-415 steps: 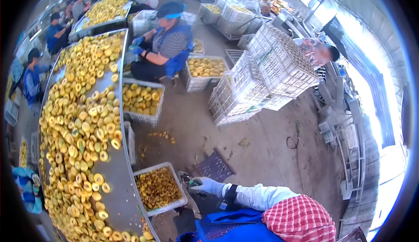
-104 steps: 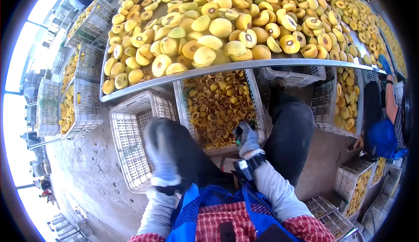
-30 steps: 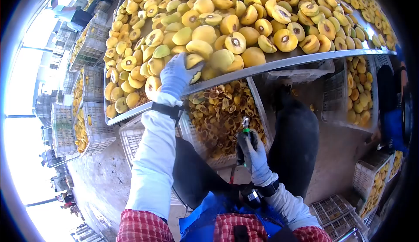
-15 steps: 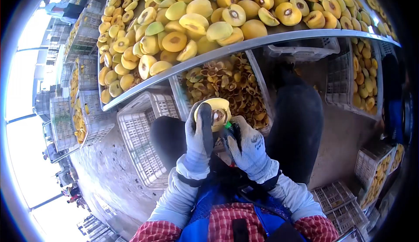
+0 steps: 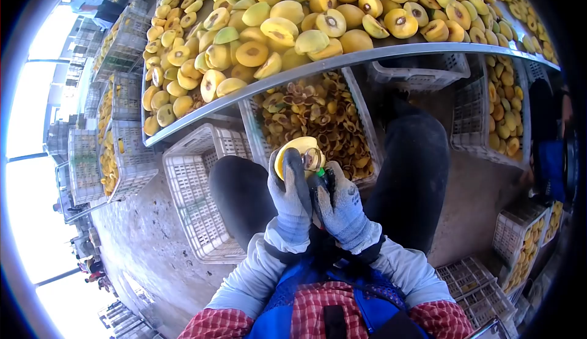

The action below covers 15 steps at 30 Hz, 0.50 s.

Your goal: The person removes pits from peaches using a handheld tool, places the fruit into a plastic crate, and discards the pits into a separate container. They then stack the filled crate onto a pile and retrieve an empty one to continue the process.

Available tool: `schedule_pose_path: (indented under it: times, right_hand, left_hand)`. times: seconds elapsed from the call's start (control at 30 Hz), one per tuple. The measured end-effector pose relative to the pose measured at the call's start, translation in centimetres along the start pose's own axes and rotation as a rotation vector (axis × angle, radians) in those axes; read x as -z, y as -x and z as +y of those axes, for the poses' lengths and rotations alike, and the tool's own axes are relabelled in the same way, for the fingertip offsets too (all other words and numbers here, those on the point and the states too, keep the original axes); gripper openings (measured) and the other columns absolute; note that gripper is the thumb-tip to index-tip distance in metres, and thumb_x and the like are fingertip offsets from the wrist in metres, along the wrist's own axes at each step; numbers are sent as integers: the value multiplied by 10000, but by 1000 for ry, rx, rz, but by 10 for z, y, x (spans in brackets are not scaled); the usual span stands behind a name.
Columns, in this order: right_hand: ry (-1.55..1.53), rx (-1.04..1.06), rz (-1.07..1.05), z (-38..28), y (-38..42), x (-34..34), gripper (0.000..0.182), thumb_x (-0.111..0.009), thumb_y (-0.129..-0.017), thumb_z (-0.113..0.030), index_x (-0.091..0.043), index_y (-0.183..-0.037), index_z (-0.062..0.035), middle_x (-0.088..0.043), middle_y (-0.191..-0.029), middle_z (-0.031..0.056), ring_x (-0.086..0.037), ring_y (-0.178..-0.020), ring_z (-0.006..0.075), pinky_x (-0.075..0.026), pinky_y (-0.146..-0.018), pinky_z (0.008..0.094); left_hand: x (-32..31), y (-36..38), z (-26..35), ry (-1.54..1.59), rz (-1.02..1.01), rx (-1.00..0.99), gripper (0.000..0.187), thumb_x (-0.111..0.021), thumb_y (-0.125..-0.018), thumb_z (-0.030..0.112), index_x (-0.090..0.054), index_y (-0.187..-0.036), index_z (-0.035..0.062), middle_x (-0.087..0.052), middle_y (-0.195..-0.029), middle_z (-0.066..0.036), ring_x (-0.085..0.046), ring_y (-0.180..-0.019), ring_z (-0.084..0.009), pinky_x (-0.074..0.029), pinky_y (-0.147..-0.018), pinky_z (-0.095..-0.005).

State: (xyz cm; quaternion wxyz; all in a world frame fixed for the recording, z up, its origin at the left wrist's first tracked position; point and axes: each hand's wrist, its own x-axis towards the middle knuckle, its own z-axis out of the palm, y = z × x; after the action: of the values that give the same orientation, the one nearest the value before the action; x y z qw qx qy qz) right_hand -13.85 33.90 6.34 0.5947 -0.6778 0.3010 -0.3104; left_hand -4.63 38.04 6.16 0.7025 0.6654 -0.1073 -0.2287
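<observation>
My left hand [image 5: 287, 183], in a grey-and-white glove, is closed around a yellow peach half [image 5: 298, 144], cut side turned toward the right. A brownish ring of pit-side flesh [image 5: 313, 158] stands out at the fruit's right side. In my gloved right hand [image 5: 343, 203] is a small tool with a green part [image 5: 320, 172], its tip right at that brown flesh; most of the tool is hidden by the fingers. Directly beyond the hands, a crate [image 5: 365, 119] holds many brown-and-yellow peach scraps.
A metal-edged table [image 5: 342, 61] heaped with peach halves [image 5: 278, 30] spans the far side. A white plastic crate [image 5: 199, 198] stands by my left knee. Crates of yellow fruit [image 5: 504, 103] are at the right, and stacked crates [image 5: 131, 161] line the left. A person [image 5: 92, 10] is at upper left.
The peach half has tilted in my left hand, and brown flesh now protrudes at its right side. Both hands have shifted slightly; the right hand still grips the tool.
</observation>
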Motion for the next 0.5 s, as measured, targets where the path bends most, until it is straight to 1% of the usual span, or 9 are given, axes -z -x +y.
schedule_pose_path:
  times: [0.03, 0.13, 0.23, 0.27, 0.33, 0.37, 0.4, 0.43, 0.5]
  right_hand:
    - [-2, -23, -27, 0, 0, 1, 213, -555, -869, -167, -479, -980, -2, -574, -737, 195, -606, -695, 375, -460, -575, 396]
    - [20, 11, -34, 2, 2, 3, 206, -546, -880, -164, -479, -977, 4, -574, -736, 198, -611, -693, 372, -459, -573, 389]
    - [-48, 24, -42, -1, -1, 5, 193, -522, -901, -160, -479, -990, 5, -577, -728, 188, -616, -672, 344, -456, -567, 374]
    - [-63, 10, -58, 3, 1, 4, 200, -515, -907, -159, -479, -1009, 9, -581, -728, 181, -615, -664, 332, -456, -567, 369]
    - [-88, -15, -89, 15, 3, 4, 217, -503, -918, -157, -479, -1047, 16, -587, -727, 166, -613, -650, 306, -455, -567, 357]
    - [-145, -67, -120, 16, 4, 7, 229, -503, -917, -151, -477, -1068, 19, -589, -729, 158, -607, -643, 303, -455, -569, 352]
    - [-202, -118, -151, 17, 4, 9, 242, -503, -916, -146, -475, -1089, 22, -592, -730, 151, -600, -637, 301, -455, -570, 348]
    - [-258, -168, -183, 16, 4, 11, 257, -503, -915, -140, -472, -1110, 24, -594, -732, 143, -594, -630, 298, -455, -572, 343]
    - [-281, -154, -121, 16, 5, 10, 262, -498, -912, -126, -476, -1127, 23, -599, -734, 129, -587, -621, 284, -454, -561, 343]
  left_hand:
    - [0, 0, 1, -6, -8, 4, 206, -528, -952, 137, -556, -1061, -35, -600, -936, -58, -538, -846, -85, -449, -745, -219]
    - [1, 0, 0, -4, -34, 22, 206, -533, -946, 125, -545, -1077, -34, -600, -948, -63, -545, -850, -88, -454, -750, -224]
    - [8, -1, -19, 228, -46, 38, 216, -544, -942, 128, -537, -1098, -21, -599, -950, -55, -550, -849, -89, -458, -750, -227]
    - [10, -1, -17, 147, -92, 53, 219, -545, -939, 123, -530, -1111, -12, -599, -954, -52, -557, -852, -90, -460, -748, -226]
    - [10, -3, -18, 96, -145, 17, 233, -556, -944, 176, -571, -1094, -1, -609, -939, -30, -554, -835, -77, -460, -733, -216]
    - [9, -3, -17, 71, -171, 1, 244, -562, -946, 203, -592, -1085, 5, -614, -932, -18, -553, -826, -71, -460, -725, -211]
    - [10, -5, -14, -76, -195, -11, 262, -570, -941, 207, -585, -1102, 1, -614, -948, -20, -553, -846, -78, -455, -744, -212]
    - [11, -7, -8, -100, -240, 35, 249, -566, -940, 189, -576, -1095, -6, -612, -945, -31, -553, -847, -79, -453, -740, -211]
    - [11, -12, 10, -149, -329, 127, 223, -558, -938, 153, -557, -1079, -19, -607, -939, -51, -552, -848, -80, -447, -731, -208]
